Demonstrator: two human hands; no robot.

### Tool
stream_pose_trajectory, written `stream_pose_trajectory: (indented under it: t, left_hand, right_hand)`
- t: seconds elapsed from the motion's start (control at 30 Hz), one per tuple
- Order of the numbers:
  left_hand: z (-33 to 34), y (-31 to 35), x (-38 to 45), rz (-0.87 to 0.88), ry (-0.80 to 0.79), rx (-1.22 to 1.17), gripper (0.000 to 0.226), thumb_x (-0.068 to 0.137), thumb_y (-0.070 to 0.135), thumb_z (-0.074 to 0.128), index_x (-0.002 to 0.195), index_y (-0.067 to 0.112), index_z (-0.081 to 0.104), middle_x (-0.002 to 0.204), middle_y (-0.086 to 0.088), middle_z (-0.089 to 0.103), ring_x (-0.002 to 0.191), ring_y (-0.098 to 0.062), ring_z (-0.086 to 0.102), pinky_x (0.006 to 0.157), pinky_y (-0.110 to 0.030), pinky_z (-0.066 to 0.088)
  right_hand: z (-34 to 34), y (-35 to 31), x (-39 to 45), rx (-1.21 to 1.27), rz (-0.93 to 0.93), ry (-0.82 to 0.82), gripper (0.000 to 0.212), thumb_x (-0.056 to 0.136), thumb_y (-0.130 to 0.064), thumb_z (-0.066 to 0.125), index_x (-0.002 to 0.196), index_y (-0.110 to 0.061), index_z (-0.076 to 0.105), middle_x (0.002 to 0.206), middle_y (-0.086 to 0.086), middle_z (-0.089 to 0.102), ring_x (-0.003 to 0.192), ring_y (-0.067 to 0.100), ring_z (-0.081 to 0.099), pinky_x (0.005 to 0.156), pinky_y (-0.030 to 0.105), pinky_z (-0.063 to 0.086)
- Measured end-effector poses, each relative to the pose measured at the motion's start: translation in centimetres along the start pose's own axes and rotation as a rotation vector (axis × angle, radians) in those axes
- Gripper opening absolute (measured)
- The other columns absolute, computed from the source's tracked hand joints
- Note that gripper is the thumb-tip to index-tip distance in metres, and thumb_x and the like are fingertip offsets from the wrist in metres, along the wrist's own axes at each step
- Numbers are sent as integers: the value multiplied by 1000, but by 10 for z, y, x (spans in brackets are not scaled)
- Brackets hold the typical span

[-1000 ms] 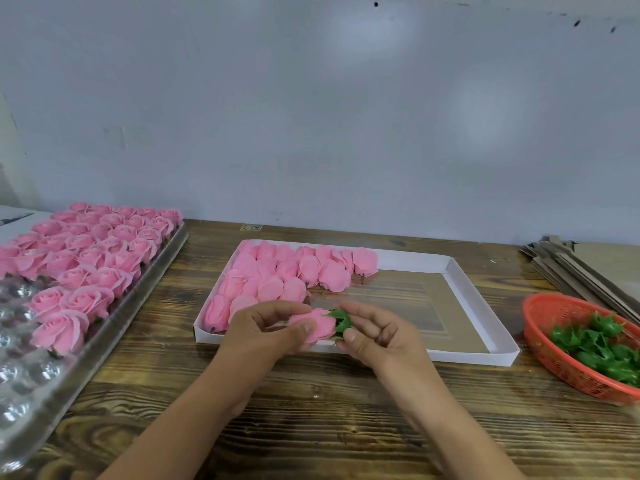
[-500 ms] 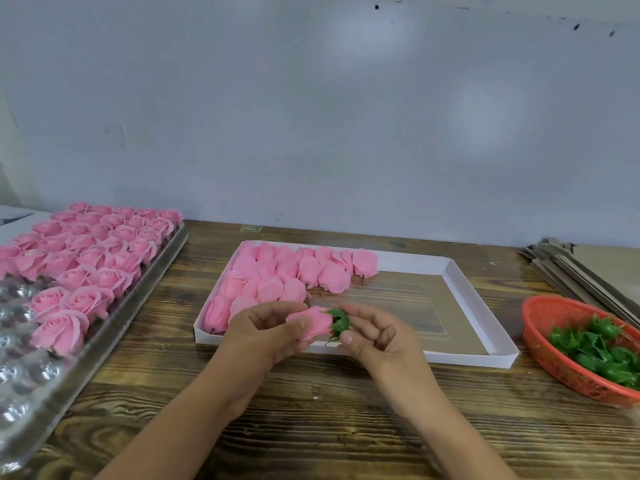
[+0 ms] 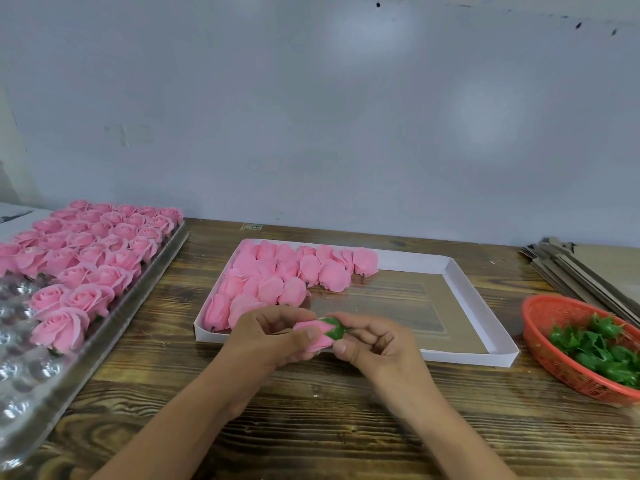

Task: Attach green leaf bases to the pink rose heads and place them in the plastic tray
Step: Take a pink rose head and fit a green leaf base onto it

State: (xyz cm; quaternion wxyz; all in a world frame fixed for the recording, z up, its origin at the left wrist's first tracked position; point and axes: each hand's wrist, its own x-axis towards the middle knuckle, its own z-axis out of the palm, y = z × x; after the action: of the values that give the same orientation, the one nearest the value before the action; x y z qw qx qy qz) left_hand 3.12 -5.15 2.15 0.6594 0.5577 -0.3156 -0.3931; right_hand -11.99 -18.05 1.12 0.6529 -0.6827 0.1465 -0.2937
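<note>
Pink foam rose head (image 3: pixel 313 336) sits at lower centre, pinched sideways in the left hand (image 3: pixel 266 337) so its underside faces the right hand (image 3: pixel 375 344), whose fingertips grip the green plastic leaf base (image 3: pixel 334 329) against it, seemingly to seat it.

Wooden table (image 3: pixel 311 427): trays (image 3: pixel 485 306), basket (image 3: pixel 540 327), cardboard (image 3: pixel 588 268)
</note>
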Motion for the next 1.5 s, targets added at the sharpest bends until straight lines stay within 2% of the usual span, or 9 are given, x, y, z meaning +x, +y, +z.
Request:
stream_pose_trajectory:
  t: [0.23, 0.4, 0.53, 0.73, 0.83, 0.97, 1.13, 1.3, 1.5]
  left_hand:
    - [-5, -4, 5, -26, 2, 49, 64, 43, 50, 99, 97, 21, 80, 96, -7, 78, 89, -20, 75, 75, -26, 59]
    - [-8, -4, 3, -20, 14, 163, 45, 57, 42, 95, 96, 26, 80, 97, 0, 78, 91, -15, 74, 76, -25, 59]
    - [-4, 1, 0, 41, 19, 265, 26, 72, 23, 86, 94, 33, 79, 96, 1, 77, 89, -15, 73, 76, -22, 59]
    - [4, 4, -4, 253, 21, 266, 49, 80, -1, 80, 104, 41, 74, 104, -5, 76, 97, -20, 72, 84, -22, 57]
    - [5, 3, -5, 285, -41, 227, 53, 77, 4, 84, 111, 42, 71, 108, -3, 75, 98, -14, 72, 82, -17, 55]
    - [6, -1, -2, 296, -40, 188, 60, 67, 30, 87, 120, 45, 65, 120, 1, 71, 109, -16, 69, 87, -24, 56]
    - [7, -8, 0, 238, -26, 215, 76, 56, 49, 94, 125, 50, 60, 120, 11, 69, 111, -14, 67, 86, -30, 58]
    - [10, -10, 1, 265, 11, 211, 58, 61, 40, 89, 114, 48, 68, 112, 2, 75, 105, -16, 71, 83, -23, 57]
    - [8, -4, -2, 256, -46, 181, 54, 68, 37, 86, 118, 45, 66, 109, -5, 76, 98, -21, 73, 83, -25, 57]
  right_hand:
    - [1, -5, 0, -157, -7, 32, 38, 79, -5, 79, 96, -39, 78, 104, -10, 76, 105, 8, 69, 97, 31, 51]
    - [3, -6, -1, -192, 6, 44, 40, 77, -7, 81, 90, -44, 78, 98, -10, 77, 97, 8, 71, 91, 22, 52]
    - [3, -6, -2, -189, 60, 12, 36, 76, -2, 81, 90, -35, 77, 93, -5, 78, 87, 12, 73, 81, 20, 54]
    - [3, -9, -3, -63, 225, -80, 31, 85, -8, 74, 114, -16, 66, 98, 5, 77, 85, 15, 72, 68, 21, 55]
    - [-1, -11, -3, 50, 297, -107, 51, 77, -13, 82, 123, -17, 61, 105, 7, 76, 93, 17, 72, 70, 23, 56]
    - [-1, -10, -4, 159, 268, -185, 40, 76, -15, 78, 116, -19, 72, 115, 7, 73, 104, 18, 69, 79, 26, 56]
    - [2, -4, -3, 218, 164, -61, 37, 74, -15, 81, 110, -19, 72, 111, 18, 72, 107, 32, 68, 94, 41, 55]
    - [4, -2, -3, 192, 131, -73, 41, 71, -15, 83, 110, -18, 70, 111, 16, 73, 108, 31, 68, 95, 39, 53]
    - [-7, -10, -2, 192, 235, -202, 55, 76, -17, 80, 128, -16, 61, 119, 14, 70, 113, 31, 66, 85, 34, 56]
